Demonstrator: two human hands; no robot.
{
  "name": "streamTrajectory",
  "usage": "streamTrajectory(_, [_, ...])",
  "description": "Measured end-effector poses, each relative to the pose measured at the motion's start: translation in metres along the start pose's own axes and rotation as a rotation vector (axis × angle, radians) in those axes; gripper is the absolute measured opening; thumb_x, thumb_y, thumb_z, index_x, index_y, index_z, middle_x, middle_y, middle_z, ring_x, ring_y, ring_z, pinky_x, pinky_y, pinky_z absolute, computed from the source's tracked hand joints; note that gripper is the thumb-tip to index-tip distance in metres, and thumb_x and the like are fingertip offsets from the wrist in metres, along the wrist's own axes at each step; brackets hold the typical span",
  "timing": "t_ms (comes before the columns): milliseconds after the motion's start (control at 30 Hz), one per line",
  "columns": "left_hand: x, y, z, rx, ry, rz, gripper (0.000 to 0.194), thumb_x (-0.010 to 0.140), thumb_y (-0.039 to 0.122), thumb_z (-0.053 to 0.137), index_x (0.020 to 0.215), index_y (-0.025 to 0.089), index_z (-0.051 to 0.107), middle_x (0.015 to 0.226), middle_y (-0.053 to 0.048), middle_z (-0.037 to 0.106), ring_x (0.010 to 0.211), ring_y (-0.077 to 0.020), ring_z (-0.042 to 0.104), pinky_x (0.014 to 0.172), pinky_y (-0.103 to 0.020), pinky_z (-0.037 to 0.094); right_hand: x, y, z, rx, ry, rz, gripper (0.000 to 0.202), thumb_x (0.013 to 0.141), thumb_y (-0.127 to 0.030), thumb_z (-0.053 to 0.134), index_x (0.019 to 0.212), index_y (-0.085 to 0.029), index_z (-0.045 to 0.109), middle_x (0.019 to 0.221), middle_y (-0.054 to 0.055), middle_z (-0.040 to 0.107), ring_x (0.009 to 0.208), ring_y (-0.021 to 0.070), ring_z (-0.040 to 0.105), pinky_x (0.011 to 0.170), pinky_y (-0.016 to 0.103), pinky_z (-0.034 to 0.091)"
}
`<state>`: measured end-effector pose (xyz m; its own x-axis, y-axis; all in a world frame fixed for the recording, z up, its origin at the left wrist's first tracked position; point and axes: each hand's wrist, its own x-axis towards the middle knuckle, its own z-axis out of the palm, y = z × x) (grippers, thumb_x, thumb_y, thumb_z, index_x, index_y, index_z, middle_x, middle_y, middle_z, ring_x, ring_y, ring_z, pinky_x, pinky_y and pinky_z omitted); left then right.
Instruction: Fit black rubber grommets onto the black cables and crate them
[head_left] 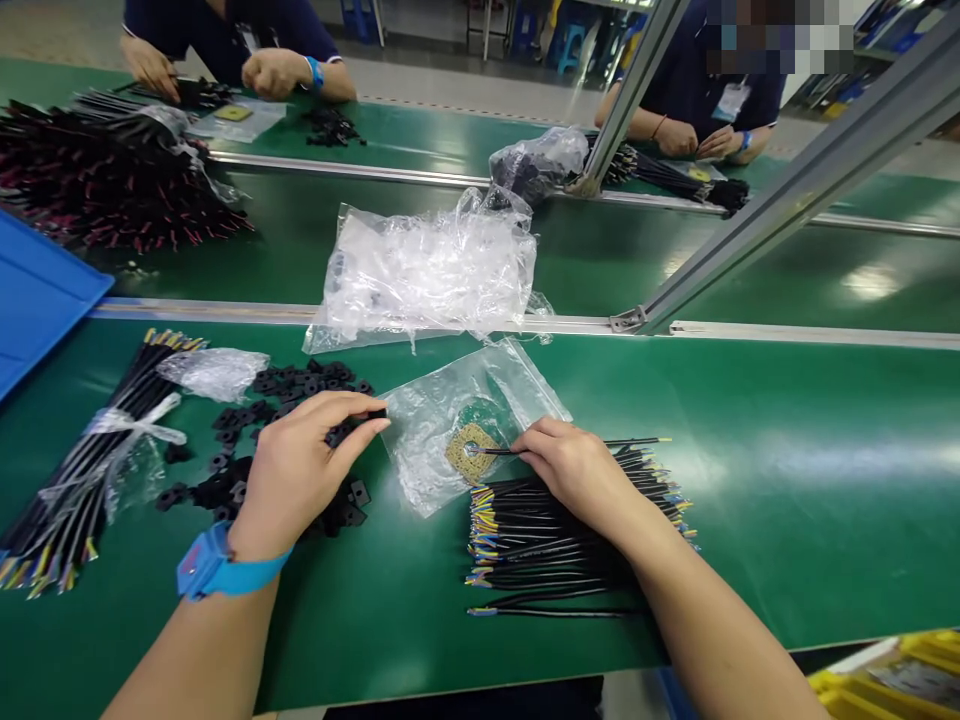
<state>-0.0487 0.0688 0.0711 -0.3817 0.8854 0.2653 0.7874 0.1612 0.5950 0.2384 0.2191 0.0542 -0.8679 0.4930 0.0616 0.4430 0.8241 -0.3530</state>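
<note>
My left hand [300, 460] pinches a small black part [377, 413] between thumb and fingertips, above the left edge of a clear plastic bag [420, 400]. In my right hand [574, 465] is a black cable [495, 451], gripped near its end. The cable's tip lies over a yellowish sponge [471, 453] with a hole in its middle, which rests on the bag. Below my right hand spreads a row of black cables [540, 530] with coloured wire ends. Loose black parts [300, 385] are heaped behind and beneath my left hand.
A tied cable bundle [82, 460] lies at left, near a blue bin [45, 300]. A bag of clear pieces [435, 265] sits across the metal rail [202, 310]. A slanted metal post [750, 200] rises at right. Two co-workers' hands [270, 73] are at work opposite.
</note>
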Motion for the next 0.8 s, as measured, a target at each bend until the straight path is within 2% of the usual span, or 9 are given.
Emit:
streamTrajectory(67, [0.000,0.023,0.001,-0.231,0.044,-0.169,0.027,0.089,0.050,0.073,0.102,0.027,0.079,0.100,-0.005,0.079,0.087,-0.0242,0.073,0.079,-0.035,0.059,0.000,0.000,0.000,-0.048,-0.019,-0.003,0.014,0.100,-0.014,0.063,0.105,-0.021,0.074,0.094,0.003,0.074,0.087,0.0170,0.072,0.079,0.026,0.058])
streamTrajectory(167, [0.001,0.050,0.009,-0.606,0.016,-0.347,0.031,0.081,0.050,0.082,0.099,0.026,0.080,0.089,-0.004,0.080,0.084,-0.0220,0.074,0.077,-0.031,0.061,-0.002,0.000,0.000,-0.131,-0.010,0.000,0.014,0.101,-0.015,0.062,0.105,-0.021,0.075,0.089,0.003,0.074,0.083,0.0176,0.072,0.074,0.027,0.058])
streamTrajectory(233, [0.001,0.059,0.019,-0.843,0.023,-0.435,0.037,0.073,0.052,0.088,0.096,0.024,0.080,0.091,-0.004,0.080,0.085,-0.0206,0.075,0.078,-0.029,0.062,-0.005,-0.002,-0.001,-0.126,0.060,-0.021,0.017,0.102,-0.015,0.060,0.108,-0.020,0.074,0.088,0.004,0.074,0.081,0.0178,0.072,0.074,0.027,0.059])
streamTrajectory(300, [-0.001,0.060,0.028,-1.011,0.034,-0.535,0.043,0.063,0.053,0.095,0.091,0.023,0.081,0.089,-0.003,0.079,0.084,-0.0185,0.075,0.077,-0.026,0.061,-0.008,-0.006,-0.004,-0.055,0.191,-0.064,0.020,0.104,-0.016,0.056,0.114,-0.019,0.073,0.092,0.005,0.074,0.083,0.0170,0.072,0.077,0.028,0.060])
streamTrajectory(433, [-0.007,0.058,0.039,-1.147,-0.062,-0.701,0.048,0.053,0.052,0.100,0.087,0.022,0.082,0.083,-0.002,0.076,0.079,-0.0161,0.074,0.072,-0.022,0.059,-0.015,-0.021,-0.012,0.050,0.512,-0.152,0.023,0.103,-0.013,0.057,0.119,-0.020,0.071,0.093,0.006,0.072,0.082,0.0154,0.068,0.074,0.027,0.059])
streamTrajectory(500, [-0.010,0.060,0.040,-1.197,-0.118,-0.738,0.047,0.054,0.051,0.100,0.086,0.022,0.082,0.081,-0.002,0.075,0.078,-0.0153,0.073,0.070,-0.022,0.059,-0.018,-0.028,-0.015,0.045,0.603,-0.186,0.025,0.100,-0.008,0.060,0.119,-0.019,0.071,0.091,0.005,0.070,0.077,0.0141,0.065,0.069,0.026,0.057])
streamTrajectory(667, [-0.015,0.069,0.037,-1.285,-0.238,-0.799,0.044,0.053,0.049,0.100,0.082,0.022,0.082,0.076,0.000,0.073,0.072,-0.0132,0.070,0.067,-0.021,0.058,-0.021,-0.035,-0.017,0.052,0.637,-0.251,0.032,0.095,0.001,0.061,0.119,-0.017,0.071,0.091,0.005,0.069,0.076,0.0137,0.062,0.068,0.026,0.055])
streamTrajectory(800, [-0.018,0.067,0.037,-1.311,-0.252,-0.786,0.039,0.059,0.048,0.099,0.084,0.023,0.082,0.076,0.001,0.071,0.072,-0.0117,0.070,0.068,-0.020,0.058,-0.021,-0.034,-0.015,0.052,0.615,-0.257,0.031,0.095,0.001,0.061,0.119,-0.016,0.071,0.093,0.006,0.070,0.078,0.0140,0.062,0.069,0.026,0.056])
